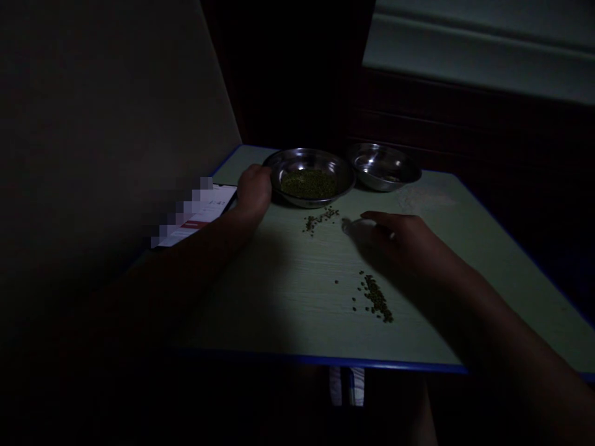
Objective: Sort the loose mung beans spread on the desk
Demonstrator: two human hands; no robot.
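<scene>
My left hand [255,191] is closed at the left rim of a steel bowl [312,201], which holds a heap of small green beans [309,184]. My right hand [403,238] is closed around a small pale, shiny, spoon-like utensil [360,230], held low over the table; the dim light hides its exact shape. Loose brownish beans [320,218] are strewn between the first bowl and the utensil. Nearer me lies a small pile of dark green beans [377,298], with a few stray ones to its left.
A second steel bowl [385,179] stands at the back right, with a little something in it. Beside it is a patch of pale grains or powder [425,197]. A phone or tablet with a lit screen [202,214] lies by my left forearm. The table [297,322] has a blue edge.
</scene>
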